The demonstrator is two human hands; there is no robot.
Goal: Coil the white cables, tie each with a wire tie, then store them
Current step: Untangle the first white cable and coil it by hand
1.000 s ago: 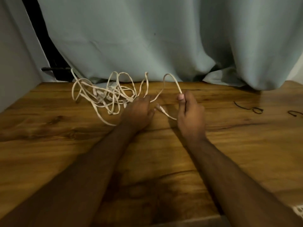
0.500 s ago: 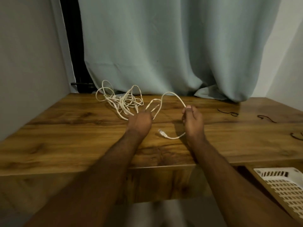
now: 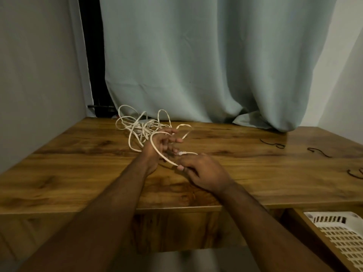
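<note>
A tangle of white cable [image 3: 137, 127] lies at the back left of the wooden table [image 3: 255, 173]. One strand loops over the back of my left hand [image 3: 160, 147], whose fingers are spread and nearly straight. My right hand [image 3: 200, 169] pinches that strand between thumb and fingers, close to its white plug end [image 3: 180, 153]. Three dark wire ties lie on the table to the right: one [image 3: 274, 144], a second [image 3: 319, 152], and a third [image 3: 355, 173] at the right edge.
A white perforated basket [image 3: 341, 232] sits in an open drawer below the table's front right. A grey-green curtain [image 3: 206, 65] hangs behind the table and touches its back edge. Walls close in on the left and right.
My right hand has swung the strand down and toward me, wrapping it around my left hand, which has opened its fingers. The camera has tilted up and back.
</note>
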